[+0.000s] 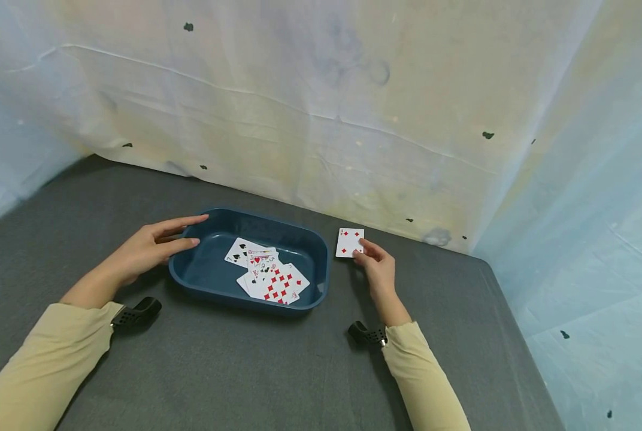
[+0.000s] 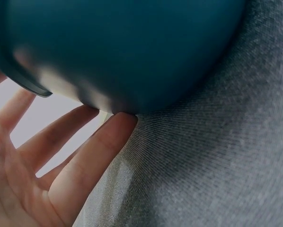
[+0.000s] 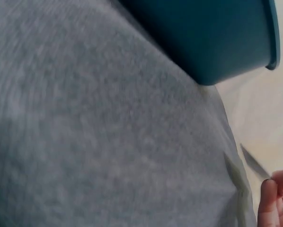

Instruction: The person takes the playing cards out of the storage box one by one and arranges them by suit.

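Observation:
A blue tray (image 1: pixel 248 303) stands on the dark grey tabletop. Several playing cards (image 1: pixel 278 281), red and black, lie overlapping on its floor, towards the right. At the tray's left end, my left hand (image 1: pixel 151 246) holds the rim, with digits over the edge. In the left wrist view, other fingertips (image 2: pixel 122 124) touch the outer wall low down. My right hand (image 1: pixel 379 270) pinches a playing card (image 1: pixel 348 243) with red diamonds by its right side, just right of the tray. The right wrist view shows this card (image 3: pixel 255 161) nearly edge-on between thumb and fingers.
A pale, spotted cloth sheet (image 1: pixel 299 108) hangs behind the table and along both sides. Each wrist carries a black band mount, such as the one at the right cuff (image 1: pixel 366 335). The grey table (image 1: pixel 278 371) stretches out in front of the tray.

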### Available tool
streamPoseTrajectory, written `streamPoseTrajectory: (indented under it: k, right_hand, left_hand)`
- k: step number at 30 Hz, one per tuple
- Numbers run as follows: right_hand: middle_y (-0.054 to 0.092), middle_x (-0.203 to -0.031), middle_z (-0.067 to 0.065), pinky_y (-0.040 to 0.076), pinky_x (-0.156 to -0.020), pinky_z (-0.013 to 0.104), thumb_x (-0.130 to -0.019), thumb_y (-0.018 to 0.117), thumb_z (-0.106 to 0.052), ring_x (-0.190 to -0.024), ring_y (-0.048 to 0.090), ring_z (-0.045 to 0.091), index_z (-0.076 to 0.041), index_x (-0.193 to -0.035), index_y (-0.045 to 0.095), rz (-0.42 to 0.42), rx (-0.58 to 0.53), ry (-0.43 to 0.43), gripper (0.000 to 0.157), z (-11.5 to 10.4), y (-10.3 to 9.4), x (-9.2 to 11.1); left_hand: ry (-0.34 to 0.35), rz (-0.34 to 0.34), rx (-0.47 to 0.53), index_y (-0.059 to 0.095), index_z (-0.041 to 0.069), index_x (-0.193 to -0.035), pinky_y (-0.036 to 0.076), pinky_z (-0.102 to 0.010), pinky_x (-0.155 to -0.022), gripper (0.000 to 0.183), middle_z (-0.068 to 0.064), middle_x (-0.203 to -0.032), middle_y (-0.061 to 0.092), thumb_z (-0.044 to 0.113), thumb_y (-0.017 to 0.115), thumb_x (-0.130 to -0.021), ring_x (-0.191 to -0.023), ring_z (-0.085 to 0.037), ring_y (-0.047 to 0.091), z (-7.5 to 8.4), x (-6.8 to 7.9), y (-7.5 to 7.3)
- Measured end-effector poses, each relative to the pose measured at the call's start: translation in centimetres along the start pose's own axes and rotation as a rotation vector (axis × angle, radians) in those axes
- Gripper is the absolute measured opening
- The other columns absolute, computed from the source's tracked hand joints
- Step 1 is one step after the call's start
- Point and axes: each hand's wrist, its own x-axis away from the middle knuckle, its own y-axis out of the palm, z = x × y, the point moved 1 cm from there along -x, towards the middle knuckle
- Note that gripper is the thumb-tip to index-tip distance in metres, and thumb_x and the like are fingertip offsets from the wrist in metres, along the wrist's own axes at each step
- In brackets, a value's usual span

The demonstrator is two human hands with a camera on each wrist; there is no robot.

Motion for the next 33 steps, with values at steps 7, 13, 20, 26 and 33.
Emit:
streamPoseTrajectory:
  k: [7,13,20,26,33]
  right_hand:
    - [0.051,-0.082,0.002,0.050,-0.063,0.015,-0.080,0.066,0.009,-0.065,0.055,0.002,0.008,-0.118,0.064,-0.028,0.086,0.030,0.038,0.9,-0.5,-0.7]
    - [0.058,-0.073,0.003,0.046,-0.057,0.016,-0.080,0.072,0.001,-0.057,0.055,0.001,0.006,-0.116,0.066,-0.112,0.363,-0.046,0.037,0.7,-0.9,-1.4]
    - [0.060,-0.082,0.007,0.035,-0.059,0.023,-0.084,0.072,-0.018,-0.068,0.046,0.014,-0.003,-0.119,0.067,-0.220,0.786,-0.110,0.038,-0.4,-1.2,-2.3]
    - [0.052,-0.075,0.003,0.032,-0.060,0.026,-0.084,0.073,-0.020,-0.066,0.042,0.015,-0.006,-0.119,0.068,-0.252,0.804,-0.064,0.038,-0.7,-1.3,-2.6]
    - [0.064,-0.107,0.016,0.046,-0.076,0.033,-0.086,0.071,-0.018,-0.096,0.060,0.027,-0.012,-0.127,0.064,-0.210,0.635,-0.091,0.043,-1.7,-0.6,-2.0]
  left_hand:
    - [-0.003,0.001,-0.006,0.030,0.022,-0.152,0.046,-0.054,-0.087,0.063,-0.020,-0.158,0.018,0.041,0.056,-0.096,-0.132,-0.050,0.033,0.0,-0.1,0.0]
    - [-0.001,0.006,-0.010,0.031,0.022,-0.151,0.048,-0.042,-0.081,0.064,-0.021,-0.157,0.020,0.041,0.056,-0.096,-0.128,-0.046,0.038,-0.1,0.0,0.0]
    - [0.006,0.011,0.008,0.033,0.022,-0.151,0.047,-0.037,-0.079,0.063,-0.019,-0.157,0.022,0.043,0.056,-0.096,-0.125,-0.043,0.041,0.0,0.2,0.0]
    - [0.010,0.008,0.010,0.033,0.023,-0.150,0.048,-0.043,-0.083,0.063,-0.018,-0.157,0.021,0.043,0.056,-0.095,-0.129,-0.045,0.038,0.0,0.2,0.0]
    - [0.004,0.008,0.012,0.033,0.023,-0.151,0.048,-0.044,-0.083,0.063,-0.018,-0.157,0.021,0.042,0.056,-0.096,-0.129,-0.045,0.038,0.1,0.2,0.0]
